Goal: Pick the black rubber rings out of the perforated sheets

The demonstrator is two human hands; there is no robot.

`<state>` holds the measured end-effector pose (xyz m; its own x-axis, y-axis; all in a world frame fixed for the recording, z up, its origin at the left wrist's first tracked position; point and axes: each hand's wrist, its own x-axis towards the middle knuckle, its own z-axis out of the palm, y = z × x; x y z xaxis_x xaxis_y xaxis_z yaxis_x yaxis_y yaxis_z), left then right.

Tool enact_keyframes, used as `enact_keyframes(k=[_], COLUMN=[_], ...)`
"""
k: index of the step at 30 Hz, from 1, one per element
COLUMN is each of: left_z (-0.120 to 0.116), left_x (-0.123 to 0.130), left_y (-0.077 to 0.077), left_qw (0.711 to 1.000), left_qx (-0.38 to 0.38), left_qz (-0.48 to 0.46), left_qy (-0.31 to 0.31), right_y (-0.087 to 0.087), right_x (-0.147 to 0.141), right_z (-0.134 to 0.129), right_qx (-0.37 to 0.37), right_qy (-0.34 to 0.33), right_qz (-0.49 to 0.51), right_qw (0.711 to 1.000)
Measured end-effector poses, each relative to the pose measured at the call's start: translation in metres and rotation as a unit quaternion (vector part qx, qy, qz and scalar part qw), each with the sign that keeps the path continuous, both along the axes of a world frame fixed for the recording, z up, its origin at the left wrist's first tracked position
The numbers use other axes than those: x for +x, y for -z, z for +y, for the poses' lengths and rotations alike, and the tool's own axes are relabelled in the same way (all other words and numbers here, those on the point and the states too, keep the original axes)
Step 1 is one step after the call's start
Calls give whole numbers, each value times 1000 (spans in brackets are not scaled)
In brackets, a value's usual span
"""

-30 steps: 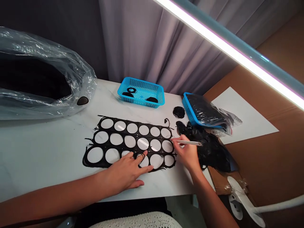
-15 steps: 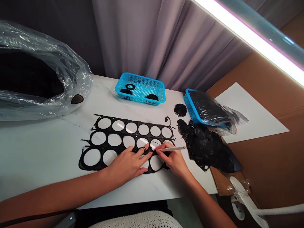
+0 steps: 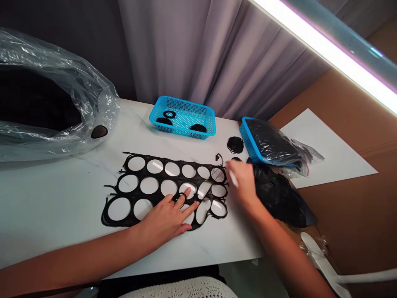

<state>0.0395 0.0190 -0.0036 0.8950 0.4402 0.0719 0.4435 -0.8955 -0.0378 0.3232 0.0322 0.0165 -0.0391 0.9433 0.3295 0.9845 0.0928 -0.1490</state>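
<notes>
Right hand [image 3: 242,182]: blurred fingers closed around white stick [image 3: 233,179], shifted from middle of perforated black sheet [image 3: 179,178] to its far right corner. Left hand [image 3: 169,212]: fingers spread, gripping nothing, resting on sheet, which lies on surface [image 3: 68,207]. We find right-end holes newly skewed; we judge neat work harder there. Beyond: black coil [image 3: 235,145], blue basket [image 3: 182,133].

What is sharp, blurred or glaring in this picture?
In the head view, the light tube is blown out to white; the clear plastic bag carries scattered glints; bright streaks show within some openings of the black sheet; the right hand and its white stick are blurred, while the left hand looks sharper.
</notes>
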Motion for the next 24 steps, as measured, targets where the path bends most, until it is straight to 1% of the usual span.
enact_keyframes(k=[1,2,3,4,6,8,10,11,13,17,21,24], left_z=[0,1,3,5,14,26,38,44,51,52,49,49], left_x=[0,0,0,1,4,10,16,19,24,24,21,22], left_y=[0,-2,-3,-5,-11,-14,-13,-10,-4,5,4,4], left_qw=[1000,1000,1000,999,999,998,998,999,999,1000,1000,1000], left_qx=[-4,-10,-17,-24,-32,-29,-17,-8,6,19,7,-6], left_qz=[-5,-10,-15,-22,-38,-53,-54,-49,-34,-7,-8,-17], left_qy=[-1,-1,2,6,10,1,-13,-16,-17,-18,-21,-24], right_y=[-5,-10,-13,-14,-12,-6,2,5,10,13,12,14], right_x=[13,22,27,28,17,-2,-21,-28,-37,-37,-35,-38], right_z=[14,26,34,38,38,29,18,15,10,10,10,4], right_qx=[11,19,20,15,-24,-86,-139,-157,-174,-188,-184,-162], right_qy=[65,107,123,117,54,-20,-61,-70,-73,-59,-59,-71], right_qz=[-10,-5,18,59,178,291,356,371,386,401,396,374], right_qw=[998,994,992,991,982,953,922,913,903,895,898,910])
